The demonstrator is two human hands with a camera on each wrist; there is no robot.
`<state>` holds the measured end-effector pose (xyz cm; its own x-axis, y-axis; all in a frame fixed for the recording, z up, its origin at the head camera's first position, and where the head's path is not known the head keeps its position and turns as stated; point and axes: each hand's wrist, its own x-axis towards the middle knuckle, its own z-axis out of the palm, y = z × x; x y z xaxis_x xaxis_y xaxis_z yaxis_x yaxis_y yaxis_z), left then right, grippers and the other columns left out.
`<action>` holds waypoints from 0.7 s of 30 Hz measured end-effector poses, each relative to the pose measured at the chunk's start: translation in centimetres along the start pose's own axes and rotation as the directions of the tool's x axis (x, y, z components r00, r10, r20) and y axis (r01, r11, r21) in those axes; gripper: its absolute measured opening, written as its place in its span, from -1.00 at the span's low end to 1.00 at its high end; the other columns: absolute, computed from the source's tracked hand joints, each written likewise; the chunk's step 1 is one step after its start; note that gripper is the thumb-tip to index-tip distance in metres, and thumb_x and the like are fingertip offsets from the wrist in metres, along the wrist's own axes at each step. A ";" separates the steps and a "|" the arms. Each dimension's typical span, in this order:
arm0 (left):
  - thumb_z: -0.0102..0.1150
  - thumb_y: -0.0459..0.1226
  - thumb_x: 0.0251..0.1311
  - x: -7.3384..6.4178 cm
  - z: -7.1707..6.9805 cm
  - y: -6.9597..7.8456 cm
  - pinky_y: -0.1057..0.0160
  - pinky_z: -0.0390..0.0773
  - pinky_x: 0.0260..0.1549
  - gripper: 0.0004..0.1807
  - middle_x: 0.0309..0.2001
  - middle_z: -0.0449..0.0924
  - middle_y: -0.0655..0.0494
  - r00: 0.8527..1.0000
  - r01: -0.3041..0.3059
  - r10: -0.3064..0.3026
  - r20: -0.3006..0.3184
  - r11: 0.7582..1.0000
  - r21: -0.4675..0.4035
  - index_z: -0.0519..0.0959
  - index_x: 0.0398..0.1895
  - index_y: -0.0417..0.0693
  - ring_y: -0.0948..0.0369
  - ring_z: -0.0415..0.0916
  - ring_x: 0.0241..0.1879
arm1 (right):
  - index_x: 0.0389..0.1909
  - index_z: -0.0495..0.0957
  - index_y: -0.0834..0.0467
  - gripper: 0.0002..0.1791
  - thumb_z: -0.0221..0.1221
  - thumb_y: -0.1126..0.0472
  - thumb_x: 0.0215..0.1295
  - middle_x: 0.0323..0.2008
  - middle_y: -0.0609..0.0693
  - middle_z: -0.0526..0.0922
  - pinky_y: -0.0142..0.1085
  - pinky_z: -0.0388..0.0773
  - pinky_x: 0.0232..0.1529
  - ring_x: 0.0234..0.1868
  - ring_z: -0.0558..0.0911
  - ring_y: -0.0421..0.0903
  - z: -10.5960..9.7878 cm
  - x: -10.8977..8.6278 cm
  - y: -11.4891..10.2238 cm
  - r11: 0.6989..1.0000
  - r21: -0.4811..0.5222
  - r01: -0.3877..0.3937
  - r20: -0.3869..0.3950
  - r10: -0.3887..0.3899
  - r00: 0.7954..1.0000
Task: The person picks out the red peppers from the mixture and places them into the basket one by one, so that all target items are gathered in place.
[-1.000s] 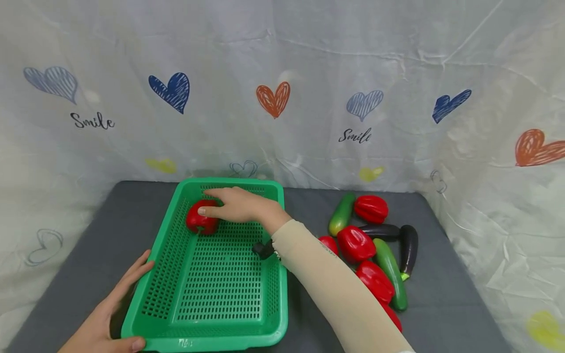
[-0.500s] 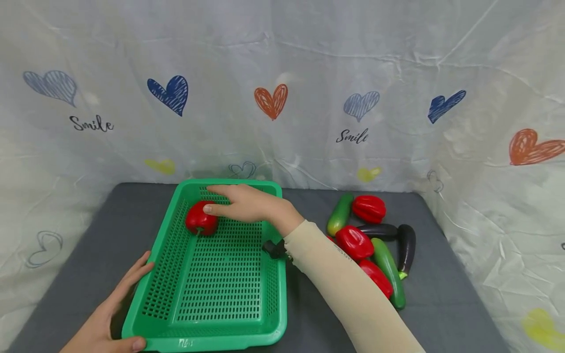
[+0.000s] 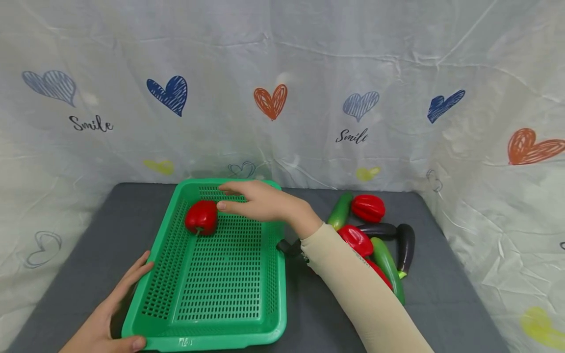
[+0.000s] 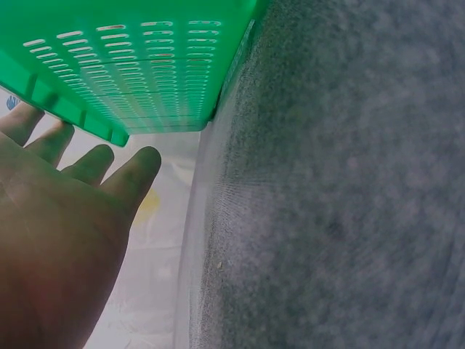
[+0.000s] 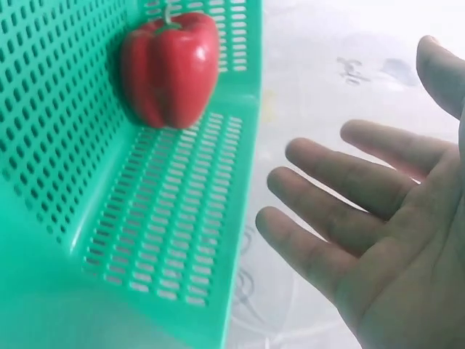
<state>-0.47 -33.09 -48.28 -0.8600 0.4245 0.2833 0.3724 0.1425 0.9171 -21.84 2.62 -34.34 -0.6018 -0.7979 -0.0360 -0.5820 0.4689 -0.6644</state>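
A red bell pepper lies in the far left part of the green perforated basket. My right hand hovers above the basket, to the right of that pepper, its fingers extended and holding nothing. In the right wrist view the spread fingers of the right hand are apart from the pepper. Along the basket's near left corner, my left hand rests with straight fingers on the left rim and thumb by the front rim. The left wrist view has the left hand beside the basket's outer wall.
Right of the basket lie red bell peppers, cucumbers and dark eggplants, partly hidden by the right sleeve. They sit on a grey cloth. A white curtain printed with hearts hangs behind.
My right hand has let go of the red bell pepper and drawn back to the right. The pepper stays in the basket. My left hand has not moved.
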 end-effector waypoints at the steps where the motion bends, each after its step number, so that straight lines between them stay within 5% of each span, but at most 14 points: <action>1: 0.27 -0.44 0.30 0.0 0.0 0.0 0.54 0.02 0.31 0.06 0.79 -0.41 -0.15 1.000 -0.001 0.001 0.002 1.000 0.000 -0.08 0.79 -0.24 0.22 -0.33 0.73 | 0.68 0.34 -0.01 -0.24 0.03 -0.33 0.68 0.54 -0.17 0.48 -0.17 0.43 0.45 0.51 0.46 -0.24 -0.2 -0.4 0.0 1.000 0.008 -0.007 0.001 0.007 1.000; 13: 0.26 -0.44 0.30 -0.1 0.1 -0.1 0.55 -0.10 0.34 0.06 0.79 -0.41 -0.15 1.000 -0.010 0.010 -0.003 1.000 0.000 -0.09 0.79 -0.26 0.22 -0.38 0.74 | 0.62 0.42 0.00 -0.31 0.10 -0.26 0.68 0.50 -0.19 0.51 -0.12 0.44 0.45 0.51 0.48 -0.15 -1.6 -4.1 1.0 1.000 0.021 0.000 -0.072 0.002 0.997; 21: 0.26 -0.46 0.31 0.0 0.0 0.1 0.52 0.06 0.30 0.07 0.79 -0.44 -0.19 1.000 -0.016 0.016 0.015 1.000 -0.012 -0.11 0.79 -0.27 0.21 -0.34 0.73 | 0.58 0.48 -0.04 -0.36 0.13 -0.24 0.66 0.49 -0.19 0.52 -0.04 0.43 0.46 0.52 0.44 -0.16 -1.6 -6.5 2.4 0.999 0.048 -0.011 -0.185 0.020 0.983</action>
<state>-0.45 -33.09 -48.23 -0.8486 0.4401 0.2936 0.3819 0.1255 0.9156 -20.22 9.53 -34.45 -0.7040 -0.7045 0.0894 -0.5482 0.4591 -0.6990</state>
